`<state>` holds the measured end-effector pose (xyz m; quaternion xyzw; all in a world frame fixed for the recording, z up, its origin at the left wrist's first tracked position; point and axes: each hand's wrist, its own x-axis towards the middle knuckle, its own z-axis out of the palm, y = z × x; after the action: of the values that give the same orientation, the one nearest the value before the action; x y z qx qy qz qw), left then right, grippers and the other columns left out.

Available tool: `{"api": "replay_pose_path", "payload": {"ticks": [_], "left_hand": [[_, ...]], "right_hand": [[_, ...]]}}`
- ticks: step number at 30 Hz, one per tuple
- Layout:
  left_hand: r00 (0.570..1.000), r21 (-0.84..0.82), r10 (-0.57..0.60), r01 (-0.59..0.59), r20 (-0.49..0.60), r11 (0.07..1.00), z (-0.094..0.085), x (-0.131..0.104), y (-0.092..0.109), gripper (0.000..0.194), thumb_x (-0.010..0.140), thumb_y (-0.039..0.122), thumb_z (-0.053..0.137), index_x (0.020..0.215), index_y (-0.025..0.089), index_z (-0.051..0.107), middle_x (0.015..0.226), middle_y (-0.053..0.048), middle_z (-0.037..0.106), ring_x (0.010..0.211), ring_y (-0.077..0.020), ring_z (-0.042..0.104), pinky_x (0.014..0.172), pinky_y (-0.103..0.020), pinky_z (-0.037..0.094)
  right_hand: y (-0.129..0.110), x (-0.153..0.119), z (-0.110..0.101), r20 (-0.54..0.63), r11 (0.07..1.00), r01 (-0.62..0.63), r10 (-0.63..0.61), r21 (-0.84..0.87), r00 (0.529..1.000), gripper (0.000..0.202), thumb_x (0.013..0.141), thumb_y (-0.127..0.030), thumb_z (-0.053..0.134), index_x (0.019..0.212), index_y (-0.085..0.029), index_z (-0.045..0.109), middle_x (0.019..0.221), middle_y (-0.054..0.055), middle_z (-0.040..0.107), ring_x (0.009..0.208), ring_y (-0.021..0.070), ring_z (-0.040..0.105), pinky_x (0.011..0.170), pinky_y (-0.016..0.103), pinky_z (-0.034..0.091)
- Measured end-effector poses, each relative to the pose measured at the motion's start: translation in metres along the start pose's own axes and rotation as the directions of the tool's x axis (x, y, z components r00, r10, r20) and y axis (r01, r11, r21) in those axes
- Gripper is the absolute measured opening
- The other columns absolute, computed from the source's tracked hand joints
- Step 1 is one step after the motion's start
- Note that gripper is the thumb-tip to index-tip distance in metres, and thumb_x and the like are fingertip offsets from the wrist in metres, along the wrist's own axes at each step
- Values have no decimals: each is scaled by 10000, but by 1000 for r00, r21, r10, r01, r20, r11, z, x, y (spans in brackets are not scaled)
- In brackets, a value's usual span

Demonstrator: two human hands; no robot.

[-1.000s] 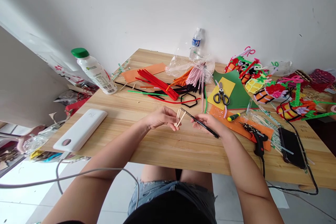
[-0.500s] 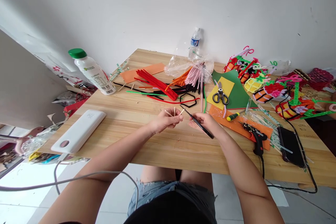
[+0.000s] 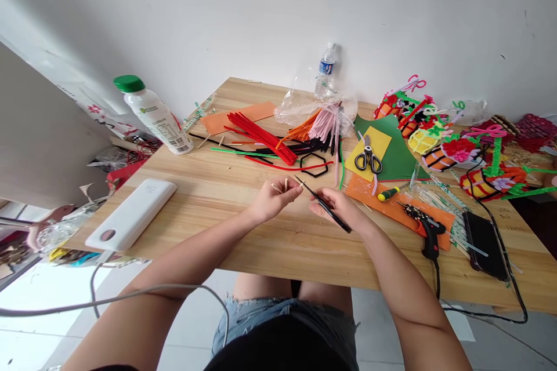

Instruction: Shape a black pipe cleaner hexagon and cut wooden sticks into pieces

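Observation:
My left hand (image 3: 275,198) is closed on a few short pale wooden sticks (image 3: 286,184), whose ends poke out between the fingers. Just to its right, my right hand (image 3: 335,207) grips a dark, slim cutting tool (image 3: 325,204). The tool's pointed tip reaches up to the sticks at my left fingertips. Both hands are above the wooden table (image 3: 243,243) near its front edge. Behind them lie a black hexagon frame (image 3: 314,166) and a bundle of red pipe cleaners (image 3: 263,138).
A white power bank (image 3: 130,214) and a green-capped bottle (image 3: 159,122) stand left. Scissors (image 3: 368,160) on yellow paper, a glue gun (image 3: 429,232), a phone (image 3: 485,246) and decorated baskets (image 3: 450,153) are at right. A water bottle (image 3: 326,68) stands behind.
The tool's tip and the sticks in my left hand have shifted slightly. My left fingers have drawn in closer around the sticks. The view has moved a little.

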<state>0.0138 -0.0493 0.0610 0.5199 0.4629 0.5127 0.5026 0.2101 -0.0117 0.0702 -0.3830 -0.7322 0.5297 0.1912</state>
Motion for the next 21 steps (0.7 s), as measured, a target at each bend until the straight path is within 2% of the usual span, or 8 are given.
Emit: {"api": "replay_pose_path", "payload": {"ticks": [7, 11, 18, 21], "left_hand": [[999, -71, -35, 35, 11, 997, 0, 2, -2, 386, 697, 495, 695, 653, 147, 534, 461, 66, 418, 409, -43, 319, 409, -206, 239], [997, -146, -74, 79, 37, 986, 0, 2, -3, 401, 695, 505, 700, 640, 144, 533, 435, 64, 412, 384, -40, 307, 383, -202, 211], [994, -172, -95, 104, 60, 980, 0, 3, -3, 415, 666, 517, 721, 648, 141, 546, 428, 65, 416, 376, -38, 297, 374, -198, 205], [995, -121, -91, 97, 50, 988, 1, 3, 0, 412, 651, 517, 727, 680, 137, 571, 457, 66, 427, 394, -36, 302, 389, -196, 211]], "right_hand": [[2, -1, 0, 28, 999, 14, -13, -31, 1000, 375, 803, -476, 606, 1006, -162, 573, 855, 27, 596, 772, 147, 570, 697, 261, 460], [2, -1, 0, 31, 999, 16, -15, -33, 999, 377, 804, -480, 603, 1009, -165, 575, 853, 27, 596, 753, 142, 563, 675, 252, 456], [1, -2, 1, -8, 994, 22, -23, -111, 1000, 272, 791, -430, 611, 856, -168, 576, 711, -19, 535, 609, 104, 482, 570, 219, 386], [0, -3, 2, -50, 984, 43, -53, -175, 997, 220, 803, -388, 583, 807, -167, 576, 666, -25, 516, 583, 101, 463, 552, 215, 368]]}}
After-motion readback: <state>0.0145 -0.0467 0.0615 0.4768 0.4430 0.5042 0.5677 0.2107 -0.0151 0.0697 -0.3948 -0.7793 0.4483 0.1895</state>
